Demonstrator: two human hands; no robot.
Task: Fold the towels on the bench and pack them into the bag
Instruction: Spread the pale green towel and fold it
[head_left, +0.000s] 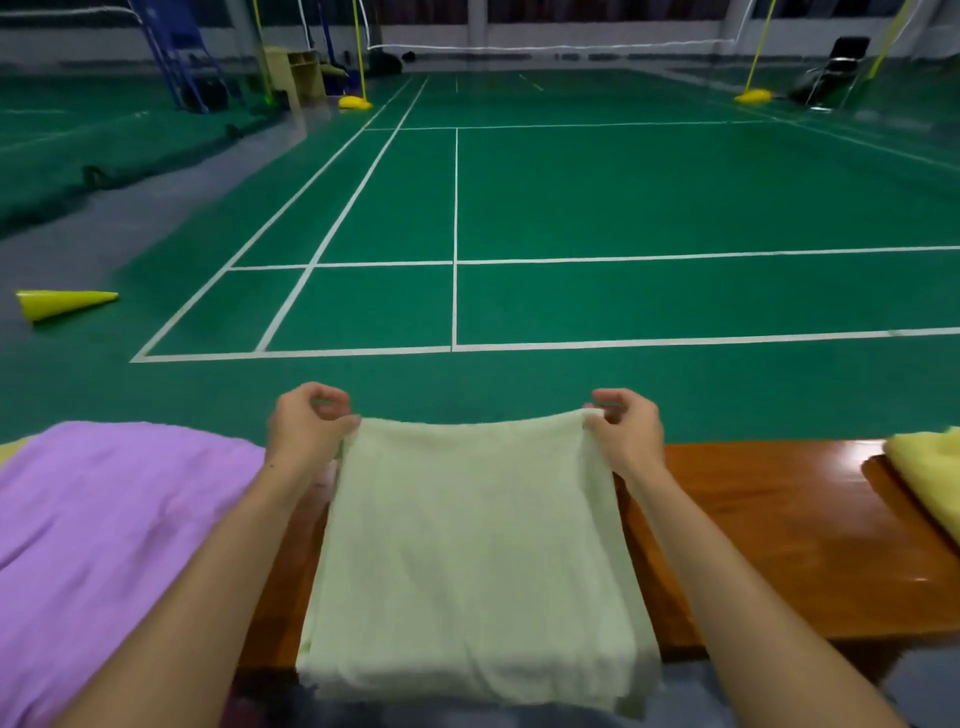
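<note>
Pale green towel (475, 561) draped across the middle of the wooden worktop (769, 519), far edge lifted above the worktop's far edge, near edge hanging past the near edge. Already doubled, to judge by the layered hem at the near end. Left hand (306, 426) at the towel's far left corner, fingers (332, 402) curled and pinching the cloth between thumb and forefinger. Right hand (626, 431) at the far right corner, likewise curled tight, corner pinched between thumb and fingertips. Far edge stretched between the two hands with a slight sag in the middle. Both forearms bare, reaching over the worktop on either side of the towel.

Purple towel (104, 530) spread loose and rumpled over the left end of the worktop, just beside the left forearm, apart from the green one. Yellow towel (930, 473) at the right end of the worktop, only partly in view, well apart from the right hand. Bare glossy wood between it and the green towel.

Beyond the far edge, green court floor (623, 208) with white lines. Yellow cone (62, 304) lying on its side at the far left. Net posts on yellow bases and a dark chair (836, 70) further back.
</note>
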